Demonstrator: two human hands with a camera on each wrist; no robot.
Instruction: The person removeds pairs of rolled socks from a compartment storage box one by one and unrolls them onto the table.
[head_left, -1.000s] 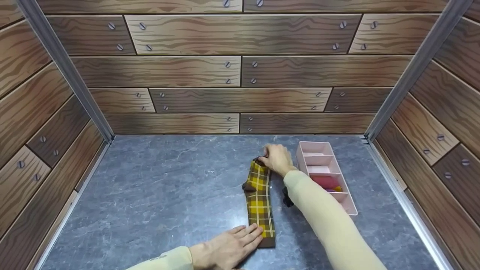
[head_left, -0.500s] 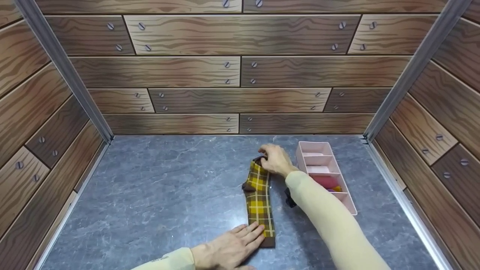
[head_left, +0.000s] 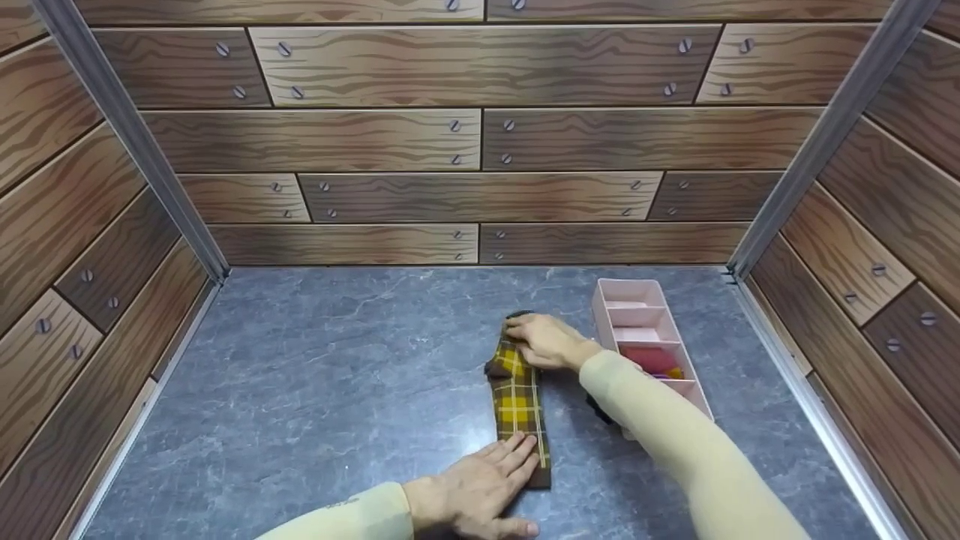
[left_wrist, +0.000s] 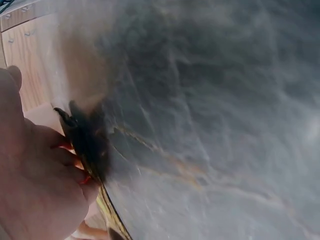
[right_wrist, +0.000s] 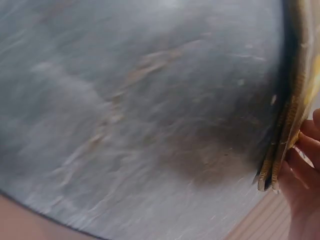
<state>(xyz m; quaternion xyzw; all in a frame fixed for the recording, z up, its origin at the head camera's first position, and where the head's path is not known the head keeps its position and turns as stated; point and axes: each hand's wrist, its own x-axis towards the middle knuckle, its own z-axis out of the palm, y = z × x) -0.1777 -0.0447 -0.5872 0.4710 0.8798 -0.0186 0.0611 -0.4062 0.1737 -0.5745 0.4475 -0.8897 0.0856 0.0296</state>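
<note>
A brown and yellow plaid sock (head_left: 514, 409) lies lengthwise on the grey marbled table, its brown cuff toward me and toe away. In the right wrist view, the plaid sock (right_wrist: 285, 130) shows stacked layers at its edge. My left hand (head_left: 484, 484) rests flat near the cuff, fingers straight across the fabric and thumb out to the side. At the toe end, my right hand (head_left: 551, 341) lies over the sock with its fingers extended onto it, covering part of the foot.
Right of the sock stands a pale pink divided box (head_left: 649, 310). One compartment holds a red item (head_left: 646, 357) with yellow and purple bits beside it. My right sleeve covers the box's near end. Wood-patterned walls (head_left: 480, 139) enclose the table (head_left: 337, 360) at back and sides.
My right hand has gone from pinching the toe to lying over it, slightly nearer me. My left hand has slid a little right and farther onto the sock, thumb now spread.
</note>
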